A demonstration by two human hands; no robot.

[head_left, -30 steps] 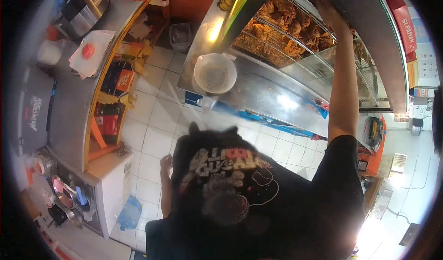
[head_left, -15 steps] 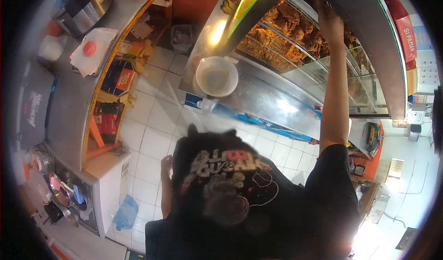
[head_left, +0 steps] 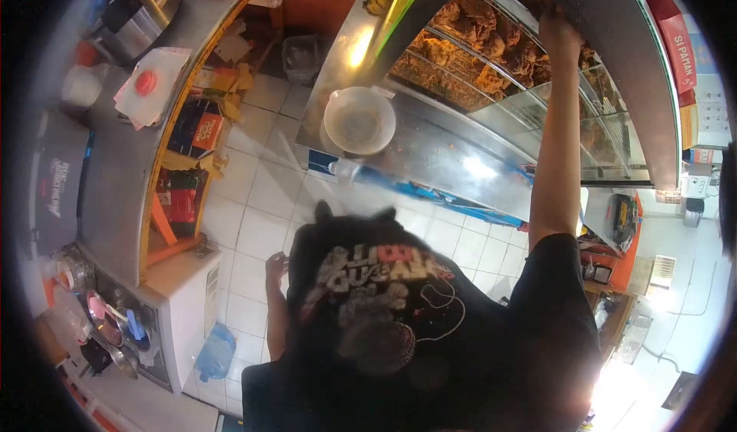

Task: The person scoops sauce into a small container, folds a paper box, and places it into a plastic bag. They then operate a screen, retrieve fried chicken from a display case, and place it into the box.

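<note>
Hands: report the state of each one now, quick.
Left hand: hangs by the person's side, holding nothing visible; open or closed cannot be told.
Right hand: raised into the display case among the fried chicken; its grip cannot be told.

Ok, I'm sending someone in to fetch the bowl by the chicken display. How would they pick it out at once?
Find the glass display case stacked with fried chicken. In front of it runs a steel counter, and the bowl sits at the end away from the raised right hand. It is the only round, pale, open dish there, looking almost empty.
</note>
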